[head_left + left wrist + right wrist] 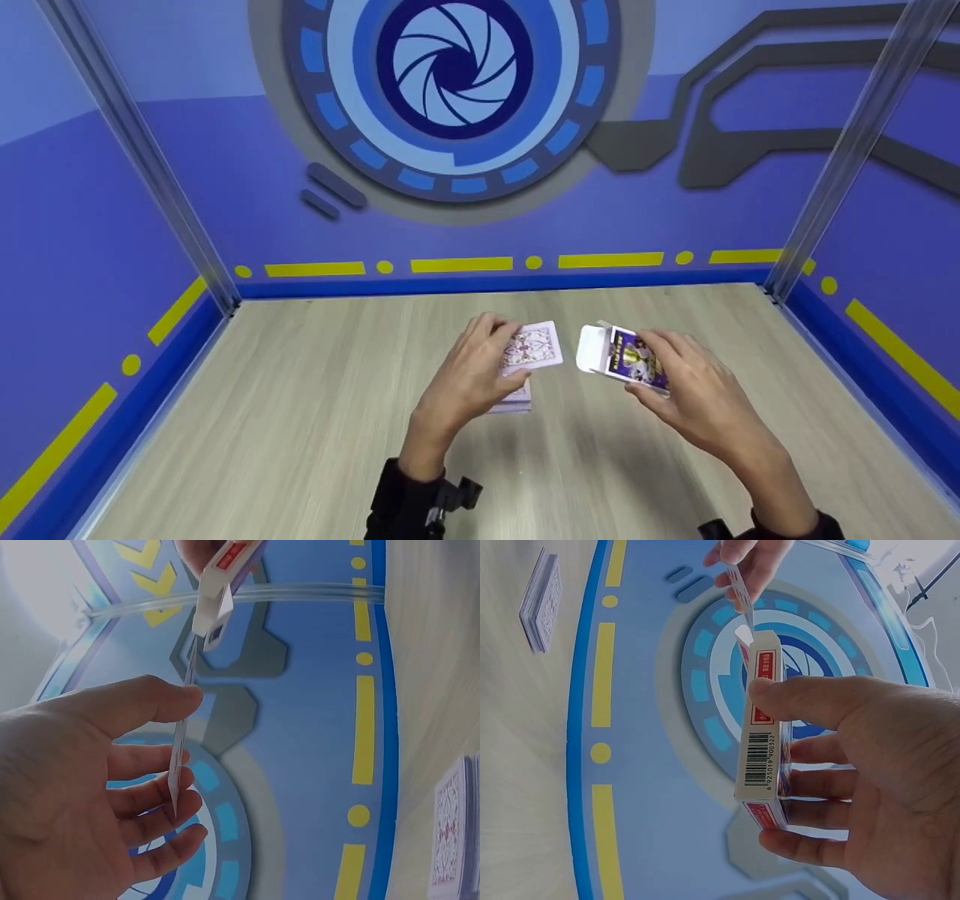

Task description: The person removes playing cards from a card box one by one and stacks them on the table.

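above pale woodgrain table [300, 420], left hand [469, 375] pinching thin card [534, 346], right hand [694, 394] gripping glossy, seemingly cardboard box [626, 358]

A barcode is printed on the narrow side of the card box [763, 735], with digits below it reading roughly 6925019 900032 (the last digits are unclear). Above the barcode, two red labels carry small characters too blurred to read.
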`<action>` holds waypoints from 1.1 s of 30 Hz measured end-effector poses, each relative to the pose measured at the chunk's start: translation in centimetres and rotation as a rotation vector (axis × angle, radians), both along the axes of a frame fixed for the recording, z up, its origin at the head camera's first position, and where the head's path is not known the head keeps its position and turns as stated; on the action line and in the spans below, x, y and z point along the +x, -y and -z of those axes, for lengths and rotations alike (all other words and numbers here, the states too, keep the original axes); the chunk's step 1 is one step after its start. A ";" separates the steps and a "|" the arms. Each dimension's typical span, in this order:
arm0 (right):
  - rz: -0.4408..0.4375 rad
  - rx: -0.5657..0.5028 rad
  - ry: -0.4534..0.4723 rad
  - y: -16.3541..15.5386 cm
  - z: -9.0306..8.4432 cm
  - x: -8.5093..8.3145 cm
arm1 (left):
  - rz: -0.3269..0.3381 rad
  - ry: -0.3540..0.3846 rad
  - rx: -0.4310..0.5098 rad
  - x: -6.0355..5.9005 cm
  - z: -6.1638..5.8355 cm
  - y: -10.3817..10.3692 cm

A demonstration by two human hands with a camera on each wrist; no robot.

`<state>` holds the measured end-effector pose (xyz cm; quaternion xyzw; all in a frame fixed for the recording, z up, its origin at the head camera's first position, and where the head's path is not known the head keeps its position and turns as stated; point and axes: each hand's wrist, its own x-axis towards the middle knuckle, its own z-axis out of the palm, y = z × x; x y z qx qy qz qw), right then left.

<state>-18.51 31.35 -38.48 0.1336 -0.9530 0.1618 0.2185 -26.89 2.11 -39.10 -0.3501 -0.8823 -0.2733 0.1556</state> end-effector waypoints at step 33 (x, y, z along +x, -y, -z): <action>-0.014 0.010 -0.011 -0.2 0.0 0.0 | -0.108 0.302 -0.049 -5.3 8.4 0.3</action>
